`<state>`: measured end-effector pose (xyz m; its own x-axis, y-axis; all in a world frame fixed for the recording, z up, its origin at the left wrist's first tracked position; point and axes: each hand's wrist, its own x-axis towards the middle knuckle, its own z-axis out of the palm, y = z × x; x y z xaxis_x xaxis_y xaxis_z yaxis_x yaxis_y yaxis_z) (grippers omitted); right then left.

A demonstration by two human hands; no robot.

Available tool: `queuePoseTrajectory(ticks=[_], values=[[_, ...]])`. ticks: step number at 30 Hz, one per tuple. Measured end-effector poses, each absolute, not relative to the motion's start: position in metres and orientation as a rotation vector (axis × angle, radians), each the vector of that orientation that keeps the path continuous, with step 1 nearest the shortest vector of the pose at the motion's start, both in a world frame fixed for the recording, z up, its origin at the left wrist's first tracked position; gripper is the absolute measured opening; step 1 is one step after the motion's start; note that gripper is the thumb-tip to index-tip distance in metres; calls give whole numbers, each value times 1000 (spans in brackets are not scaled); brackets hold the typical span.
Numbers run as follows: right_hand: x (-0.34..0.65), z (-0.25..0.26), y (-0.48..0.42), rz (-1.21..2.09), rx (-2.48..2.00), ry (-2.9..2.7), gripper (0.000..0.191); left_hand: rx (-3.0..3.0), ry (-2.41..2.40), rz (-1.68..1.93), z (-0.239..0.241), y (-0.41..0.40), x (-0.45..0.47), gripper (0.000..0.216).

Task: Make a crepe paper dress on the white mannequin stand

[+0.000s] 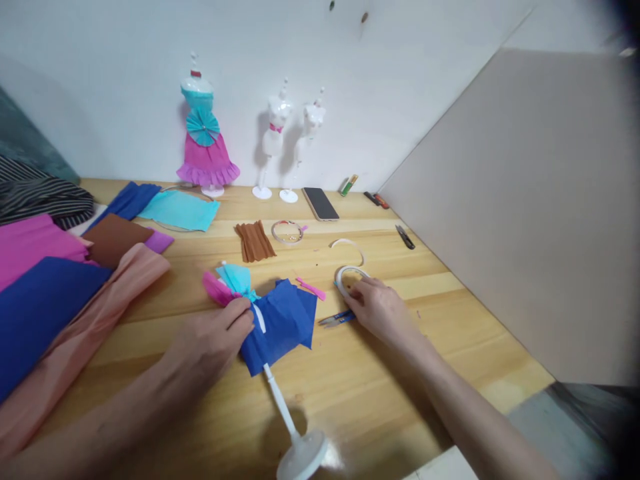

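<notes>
A small dress-form mannequin lies tilted over the table, its white stand pointing toward me. Cyan and pink crepe paper covers its top, and a dark blue paper skirt wraps its lower part. My left hand is closed around its waist, beside a short white strip of tape on the blue paper. With its fingers pinched, my right hand grips the edge of a white roll of tape on the table. Blue-handled thread snips lie just left of that hand.
A dressed mannequin and two bare-skirted white ones stand at the wall. Colored crepe paper piles up on the left. A phone, a pleated brown paper, a ring, and black snips lie farther back.
</notes>
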<state>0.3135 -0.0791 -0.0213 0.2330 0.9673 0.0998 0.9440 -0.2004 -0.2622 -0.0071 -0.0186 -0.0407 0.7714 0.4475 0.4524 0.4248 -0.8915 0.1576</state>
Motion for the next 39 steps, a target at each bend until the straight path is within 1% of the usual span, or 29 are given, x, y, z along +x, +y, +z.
queuePoseTrajectory(ticks=[3, 5, 8, 11, 15, 17, 19, 22, 26, 28, 31, 32, 34, 35, 37, 39], values=[[320, -10, -70, 195, -2207, -1717, 18, 2887, 752, 770, -32, -22, -5, 29], [320, 7, -66, 296, -2088, -1635, 22, 2840, 776, 860, -23, -25, -3, 28], [311, 38, -57, 765, -1573, -1391, 25, 2636, 820, 1049, -4, -25, -1, 21], [291, 68, -46, 1155, -1146, -1253, 24, 2395, 928, 1075, 19, -18, 0, 17], [259, 93, -30, 1417, -891, -1234, 20, 2126, 1038, 987, 53, -1, 0, 33], [246, 98, -22, 1509, -799, -1240, 19, 1960, 1009, 990, 69, 6, 1, 33], [236, 99, -15, 1569, -725, -1231, 17, 1760, 835, 889, 80, 12, 2, 34], [226, 94, -5, 1627, -650, -1173, 18, 1426, 584, 777, 85, 21, 5, 39], [219, 79, 8, 1636, -673, -1070, 21, 1241, 448, 695, 72, 30, 8, 34], [222, 69, 11, 1525, -830, -1095, 31, 1197, 432, 695, 66, 31, 10, 31], [239, 54, 4, 1173, -1107, -1253, 49, 1093, 467, 707, 62, 29, 11, 26], [248, 49, -1, 1121, -1176, -1303, 55, 1058, 481, 713, 62, 28, 11, 24], [268, 37, -17, 1171, -1260, -1425, 67, 1005, 497, 734, 62, 26, 11, 22], [277, 31, -26, 1219, -1302, -1500, 70, 989, 506, 743, 63, 27, 11, 22], [294, 18, -43, 1207, -1394, -1532, 69, 969, 532, 756, 63, 28, 11, 22], [305, 5, -58, 1098, -1512, -1552, 51, 950, 558, 763, 62, 31, 11, 21]])
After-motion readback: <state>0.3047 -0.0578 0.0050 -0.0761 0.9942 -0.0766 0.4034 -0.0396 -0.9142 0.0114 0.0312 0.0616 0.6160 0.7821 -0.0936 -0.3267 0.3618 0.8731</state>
